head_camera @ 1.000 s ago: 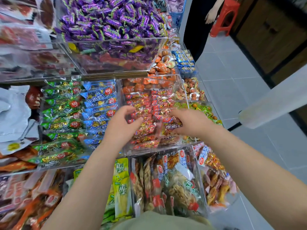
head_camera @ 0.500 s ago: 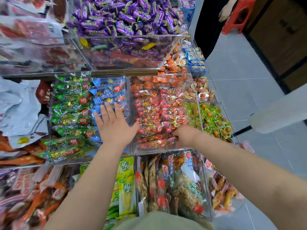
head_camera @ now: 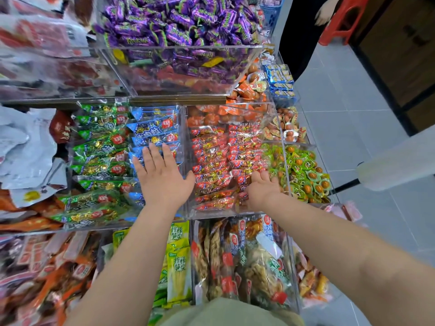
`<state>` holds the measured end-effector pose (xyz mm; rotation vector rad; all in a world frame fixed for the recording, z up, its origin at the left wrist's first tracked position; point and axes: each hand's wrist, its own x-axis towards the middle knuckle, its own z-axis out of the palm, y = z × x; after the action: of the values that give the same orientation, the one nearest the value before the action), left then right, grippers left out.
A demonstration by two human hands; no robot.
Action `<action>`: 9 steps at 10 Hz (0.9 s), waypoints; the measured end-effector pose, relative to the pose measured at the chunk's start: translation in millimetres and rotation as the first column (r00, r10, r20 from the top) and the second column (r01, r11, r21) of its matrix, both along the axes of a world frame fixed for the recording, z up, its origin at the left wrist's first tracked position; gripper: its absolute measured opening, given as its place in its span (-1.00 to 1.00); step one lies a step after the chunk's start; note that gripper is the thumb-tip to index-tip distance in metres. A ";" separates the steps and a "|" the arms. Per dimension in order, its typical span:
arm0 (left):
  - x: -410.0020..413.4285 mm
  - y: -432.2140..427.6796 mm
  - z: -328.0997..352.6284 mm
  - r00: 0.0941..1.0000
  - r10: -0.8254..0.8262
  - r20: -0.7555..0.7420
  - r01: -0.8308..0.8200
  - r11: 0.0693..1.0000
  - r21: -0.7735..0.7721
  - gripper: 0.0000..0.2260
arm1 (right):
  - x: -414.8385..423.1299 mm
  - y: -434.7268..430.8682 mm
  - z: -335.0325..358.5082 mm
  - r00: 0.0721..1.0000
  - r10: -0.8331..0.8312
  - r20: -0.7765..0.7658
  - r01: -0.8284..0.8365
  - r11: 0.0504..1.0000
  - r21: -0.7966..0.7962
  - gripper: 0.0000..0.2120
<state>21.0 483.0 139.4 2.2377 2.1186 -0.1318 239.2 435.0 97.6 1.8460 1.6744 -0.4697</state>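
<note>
The red packets (head_camera: 219, 161) lie in two rough rows in a clear bin (head_camera: 211, 214) at the centre of the frame. The right hand (head_camera: 262, 190) rests on the near right corner of that pile, fingers dipping down among the wrappers. Whether they pinch a packet or only press on it cannot be told, since the tips are hidden. Just left of the bin's dividing wall, the left hand (head_camera: 163, 180) lies flat and open, fingers spread, on the blue packets (head_camera: 153, 128), which sit beside the green packets (head_camera: 101, 147).

The step in hand looks like tidying the stock: pressing the blue row level while the red row's front end is straightened. The next move probably calls for the right hand to nudge the skewed front packets into line with those behind, lightly, as the slick wrappers may slide.

Purple candies (head_camera: 176, 20) fill the bin at the upper centre, and a red stool (head_camera: 341, 20) stands at the upper right.
</note>
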 end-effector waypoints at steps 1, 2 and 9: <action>-0.3 -0.5 0.0 1.000 0.003 0.006 -0.003 1.000 0.004 -0.19 | 7.0 1.1 5.3 0.995 0.021 -0.100 -0.030 0.996 -0.088 -0.59; -0.2 -0.4 -0.2 1.000 0.001 0.009 -0.001 1.000 0.010 -0.19 | 19.1 2.0 20.8 0.956 0.019 -0.293 -0.044 0.996 -0.079 -0.56; 2.8 2.4 -5.6 1.000 0.024 -0.011 -0.023 0.999 0.045 -0.21 | 23.8 4.8 -12.1 0.989 0.146 -0.018 -0.141 0.976 0.168 0.16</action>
<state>23.8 485.4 133.8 2.2408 2.1743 -0.0973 263.0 439.8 85.5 1.8243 1.9027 -0.3068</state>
